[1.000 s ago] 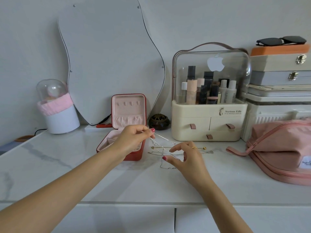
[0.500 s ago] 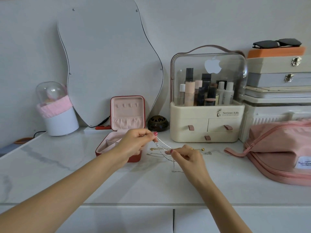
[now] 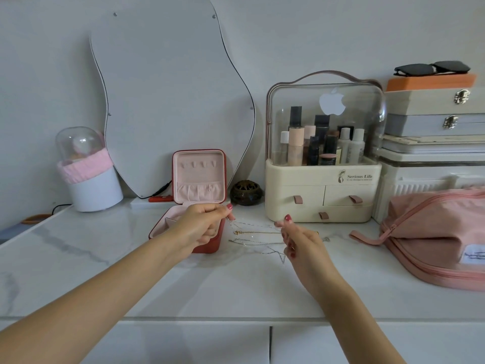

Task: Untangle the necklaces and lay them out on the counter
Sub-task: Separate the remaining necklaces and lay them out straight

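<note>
A white marble counter (image 3: 110, 279) runs the width of the room, with white cabinet fronts below its edge. Leaning on the wall at the back is a big wavy mirror (image 3: 168, 95). To the right stands a cream cosmetics organizer (image 3: 322, 190) with a clear domed lid, bottles inside and 3 small drawers with pink pulls. Beyond it is a stack of flat boxes (image 3: 430, 114) topped by dark sunglasses (image 3: 431, 68), and a pink zip bag (image 3: 441, 237) lies at the far right of the counter. On the left sits a white pot with a pink knitted band and a clear dome (image 3: 86, 174). A red jewelry box (image 3: 199, 177) with pink lining stands open near the middle, and a small dark round burner (image 3: 246, 192) sits just beside it.

The left hand (image 3: 202, 225) is in front of the jewelry box, fingers curled, thumb and forefinger pinching a fine silver chain. The right hand (image 3: 296, 240) pinches the other end of it the same way. Between the 2 hands the necklaces (image 3: 253, 236) are strung out in thin strands, 1 gold and the others silver, some lying on the marble, 1 dipping to a point below the right hand.
</note>
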